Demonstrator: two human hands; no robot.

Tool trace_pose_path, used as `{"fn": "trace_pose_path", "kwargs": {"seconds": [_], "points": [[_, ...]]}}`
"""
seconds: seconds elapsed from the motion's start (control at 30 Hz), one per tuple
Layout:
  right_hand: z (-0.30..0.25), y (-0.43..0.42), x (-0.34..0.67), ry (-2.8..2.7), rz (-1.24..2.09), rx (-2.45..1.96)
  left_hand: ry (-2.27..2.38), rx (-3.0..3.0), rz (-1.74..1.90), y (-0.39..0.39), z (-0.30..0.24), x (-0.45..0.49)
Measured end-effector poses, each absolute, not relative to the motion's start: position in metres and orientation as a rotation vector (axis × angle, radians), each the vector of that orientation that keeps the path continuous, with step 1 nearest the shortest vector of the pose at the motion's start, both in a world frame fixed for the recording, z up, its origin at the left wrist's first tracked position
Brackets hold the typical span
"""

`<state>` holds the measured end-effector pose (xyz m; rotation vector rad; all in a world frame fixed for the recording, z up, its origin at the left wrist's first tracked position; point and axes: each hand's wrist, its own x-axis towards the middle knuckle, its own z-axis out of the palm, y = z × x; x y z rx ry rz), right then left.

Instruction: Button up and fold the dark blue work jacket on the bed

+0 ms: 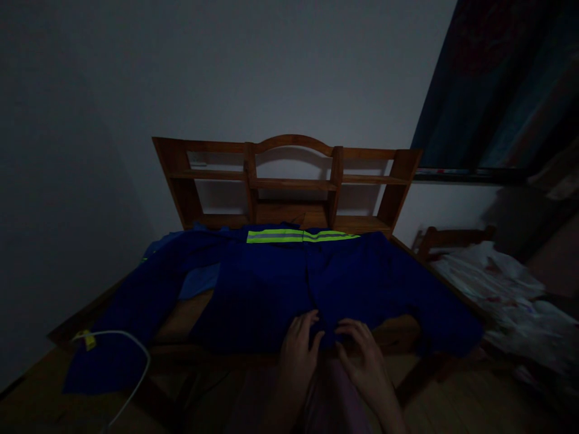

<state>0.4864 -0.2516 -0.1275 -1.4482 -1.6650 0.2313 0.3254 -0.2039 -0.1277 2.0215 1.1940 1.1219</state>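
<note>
Jacket (262,289) spread, sleeves (149,283) unfolded; your L hand (299,340) & R hand (362,349), thumbs/fingers apart, nr table (183,314) front edge.

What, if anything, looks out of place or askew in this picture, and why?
A white cable with a yellow tag crosses the picture-left sleeve of the blue jacket, an odd thing among clothing. That sleeve also droops past the front edge of the desk. No spill visible.
</note>
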Motion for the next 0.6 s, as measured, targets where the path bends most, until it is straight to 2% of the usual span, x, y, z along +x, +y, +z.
{"fn": "trace_pose_path", "kwargs": {"seconds": [0.2, 0.37, 0.6], "points": [[-0.136, -0.256, 0.480, -1.724, 0.160, -1.458, 1.363, 2.083, 1.141, -0.223, -0.140, 0.326], [-0.140, -0.256, 0.470, -1.673, 0.057, -1.519, 1.285, 2.021, 1.109, -0.229, -0.140, 0.323], [-0.146, -0.254, 0.468, -1.711, 0.000, -1.530, 1.314, 1.841, 1.245, -0.232, -0.145, 0.335]]}}
